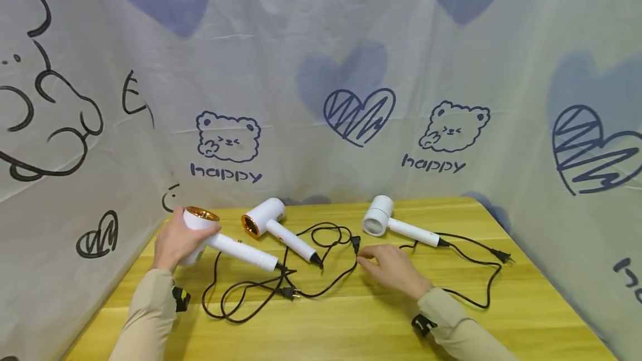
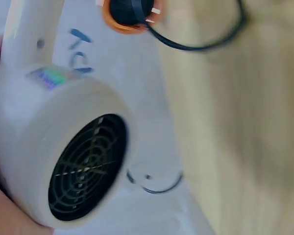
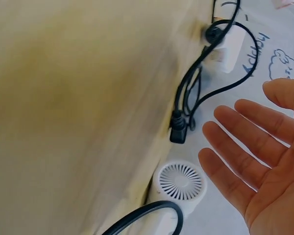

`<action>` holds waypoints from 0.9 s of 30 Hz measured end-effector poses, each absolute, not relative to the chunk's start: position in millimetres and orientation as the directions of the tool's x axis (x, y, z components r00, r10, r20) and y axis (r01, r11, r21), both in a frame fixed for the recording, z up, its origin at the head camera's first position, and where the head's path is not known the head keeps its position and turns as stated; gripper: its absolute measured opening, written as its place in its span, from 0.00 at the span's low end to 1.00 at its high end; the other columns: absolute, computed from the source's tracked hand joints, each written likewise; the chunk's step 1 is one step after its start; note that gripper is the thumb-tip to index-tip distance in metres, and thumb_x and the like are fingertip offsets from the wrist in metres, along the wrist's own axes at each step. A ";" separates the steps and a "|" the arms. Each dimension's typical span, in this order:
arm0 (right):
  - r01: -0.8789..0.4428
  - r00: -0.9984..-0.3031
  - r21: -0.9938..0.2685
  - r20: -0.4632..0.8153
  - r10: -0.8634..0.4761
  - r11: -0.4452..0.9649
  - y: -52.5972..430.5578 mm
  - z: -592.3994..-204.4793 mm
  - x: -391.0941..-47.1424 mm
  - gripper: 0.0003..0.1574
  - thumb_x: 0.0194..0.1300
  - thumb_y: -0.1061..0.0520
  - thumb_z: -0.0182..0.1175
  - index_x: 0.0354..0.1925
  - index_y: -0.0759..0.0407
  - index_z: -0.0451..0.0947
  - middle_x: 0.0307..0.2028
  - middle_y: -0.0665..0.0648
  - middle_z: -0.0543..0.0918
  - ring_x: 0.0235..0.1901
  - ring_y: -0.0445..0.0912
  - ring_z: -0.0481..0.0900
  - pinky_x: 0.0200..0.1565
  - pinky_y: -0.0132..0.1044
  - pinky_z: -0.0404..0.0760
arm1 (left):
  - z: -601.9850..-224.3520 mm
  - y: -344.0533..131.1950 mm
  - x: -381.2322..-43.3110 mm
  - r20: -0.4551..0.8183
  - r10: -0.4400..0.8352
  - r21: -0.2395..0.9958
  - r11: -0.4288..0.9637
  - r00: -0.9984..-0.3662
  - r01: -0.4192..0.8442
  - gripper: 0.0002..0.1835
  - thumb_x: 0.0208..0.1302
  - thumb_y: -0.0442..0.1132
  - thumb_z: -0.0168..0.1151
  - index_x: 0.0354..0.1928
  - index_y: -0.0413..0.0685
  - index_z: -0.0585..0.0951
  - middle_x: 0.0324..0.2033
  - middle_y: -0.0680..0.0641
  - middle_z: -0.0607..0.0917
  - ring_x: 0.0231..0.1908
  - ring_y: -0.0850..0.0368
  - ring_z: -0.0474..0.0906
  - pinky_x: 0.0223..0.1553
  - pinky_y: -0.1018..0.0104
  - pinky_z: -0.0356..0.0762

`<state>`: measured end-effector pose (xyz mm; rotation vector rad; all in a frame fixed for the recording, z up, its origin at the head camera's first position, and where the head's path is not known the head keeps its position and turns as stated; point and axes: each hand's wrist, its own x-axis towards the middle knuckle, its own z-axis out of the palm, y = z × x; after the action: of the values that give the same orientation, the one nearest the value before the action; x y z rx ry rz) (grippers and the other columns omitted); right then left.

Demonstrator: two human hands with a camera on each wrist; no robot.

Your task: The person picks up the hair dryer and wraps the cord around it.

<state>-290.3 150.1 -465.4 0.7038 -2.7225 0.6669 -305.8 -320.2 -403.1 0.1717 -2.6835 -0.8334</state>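
Note:
My left hand [image 1: 173, 241] grips a white hair dryer [image 1: 246, 252] by its head, with the gold-ringed mouth turned up and the handle slanting right. In the left wrist view, the dark grille on the back of that hair dryer [image 2: 19, 132] shows close up. My right hand [image 1: 393, 269] hovers over the table with relaxed, slightly bent fingers, holding nothing. Just beyond its fingertips is a black plug [image 1: 356, 243] on a cord. In the right wrist view, the fingers [image 3: 245, 142] are spread beside the same plug [image 3: 178, 133].
A second gold-ringed hair dryer [image 1: 296, 241] lies in the middle. An all-white hair dryer [image 1: 411, 232] lies at the right, its cord ending in a plug [image 1: 501, 255]. Looped black cord and another plug [image 1: 288, 292] spread across the wooden table [image 1: 351, 327]. Printed cloth [image 1: 301, 144] walls the back and sides.

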 end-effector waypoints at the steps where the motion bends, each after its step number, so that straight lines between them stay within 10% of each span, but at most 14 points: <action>1: -0.506 -0.855 -0.382 0.343 -0.389 0.773 149.2 -463.7 -290.2 0.12 0.68 0.50 0.60 0.44 0.51 0.86 0.40 0.49 0.89 0.41 0.45 0.86 0.43 0.44 0.85 | -397.9 -316.7 -304.9 0.322 -0.229 0.577 0.817 -0.919 -0.001 0.52 0.46 0.71 0.69 0.62 0.39 0.65 0.41 0.36 0.80 0.33 0.45 0.78 0.25 0.64 0.73; 13: -0.472 -0.862 -0.706 0.245 -0.443 0.527 128.9 -447.7 -290.7 0.19 0.73 0.43 0.52 0.47 0.51 0.84 0.40 0.55 0.88 0.40 0.47 0.85 0.41 0.40 0.84 | -378.9 -263.3 -303.1 0.586 -0.417 0.704 0.687 -0.695 0.181 0.43 0.44 0.57 0.77 0.61 0.48 0.71 0.42 0.38 0.83 0.36 0.42 0.77 0.33 0.59 0.69; 21: -0.168 -0.827 -0.985 0.115 -0.550 0.047 99.9 -436.0 -289.6 0.34 0.79 0.43 0.41 0.67 0.67 0.65 0.62 0.70 0.74 0.63 0.63 0.71 0.62 0.53 0.75 | -384.5 -224.1 -300.4 0.408 -0.528 0.858 0.501 -0.745 0.114 0.52 0.41 0.66 0.76 0.66 0.50 0.66 0.49 0.39 0.80 0.43 0.43 0.76 0.42 0.56 0.72; 27: -0.023 -0.878 -0.960 0.152 -0.454 -0.278 98.4 -417.7 -285.4 0.25 0.79 0.47 0.39 0.59 0.63 0.67 0.48 0.56 0.81 0.52 0.48 0.80 0.62 0.49 0.76 | -388.3 -201.7 -299.9 0.324 -0.455 0.875 0.478 -0.830 0.080 0.59 0.37 0.65 0.79 0.69 0.46 0.62 0.55 0.38 0.77 0.49 0.42 0.75 0.51 0.50 0.76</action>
<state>-285.4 98.4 -417.7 0.7043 -2.0195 2.6706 -299.9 -201.7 -388.3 0.3096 -2.2032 -1.3422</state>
